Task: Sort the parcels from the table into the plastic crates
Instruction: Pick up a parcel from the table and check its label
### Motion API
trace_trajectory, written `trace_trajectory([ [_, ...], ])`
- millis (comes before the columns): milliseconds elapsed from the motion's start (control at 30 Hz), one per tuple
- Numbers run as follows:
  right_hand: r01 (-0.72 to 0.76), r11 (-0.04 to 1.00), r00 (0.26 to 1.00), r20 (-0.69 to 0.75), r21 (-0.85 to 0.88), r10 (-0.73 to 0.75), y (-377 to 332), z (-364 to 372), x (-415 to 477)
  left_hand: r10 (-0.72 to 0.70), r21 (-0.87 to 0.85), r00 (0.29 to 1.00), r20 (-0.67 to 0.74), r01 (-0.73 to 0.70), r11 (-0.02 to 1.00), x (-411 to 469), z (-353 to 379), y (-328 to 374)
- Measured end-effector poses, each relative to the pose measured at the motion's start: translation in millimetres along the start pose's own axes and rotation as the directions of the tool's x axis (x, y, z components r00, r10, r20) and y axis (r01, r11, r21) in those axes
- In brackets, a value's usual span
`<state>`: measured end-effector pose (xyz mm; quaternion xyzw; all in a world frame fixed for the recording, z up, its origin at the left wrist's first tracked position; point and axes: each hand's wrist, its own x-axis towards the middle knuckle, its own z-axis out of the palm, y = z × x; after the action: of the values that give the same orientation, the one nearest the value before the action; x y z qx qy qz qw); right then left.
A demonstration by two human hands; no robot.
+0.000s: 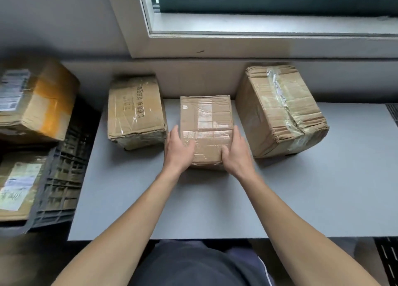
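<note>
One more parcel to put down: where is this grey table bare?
Free: the grey table along its front edge, and its right end beyond the crumpled brown cardboard box. Crowded: the back row, where left hand and right hand fill the gaps beside the taped middle cardboard box.

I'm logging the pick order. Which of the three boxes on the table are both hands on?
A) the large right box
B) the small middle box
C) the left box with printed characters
B: the left hand and the right hand clasp the near corners of the small middle box, with their thumbs on its taped top.
</note>
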<state>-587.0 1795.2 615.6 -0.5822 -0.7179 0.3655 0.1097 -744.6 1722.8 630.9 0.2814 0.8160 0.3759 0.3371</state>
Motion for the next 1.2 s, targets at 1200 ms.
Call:
trace_trajectory([
  [1200, -0.200, 0.809, 0.976, 0.035, 0.553, 0.217, -11.1, -20.0, -47.8, -0.073, -0.471, 0.953, 0.294, 0.211, 0.856, -16.1, -54.8, -40.8],
])
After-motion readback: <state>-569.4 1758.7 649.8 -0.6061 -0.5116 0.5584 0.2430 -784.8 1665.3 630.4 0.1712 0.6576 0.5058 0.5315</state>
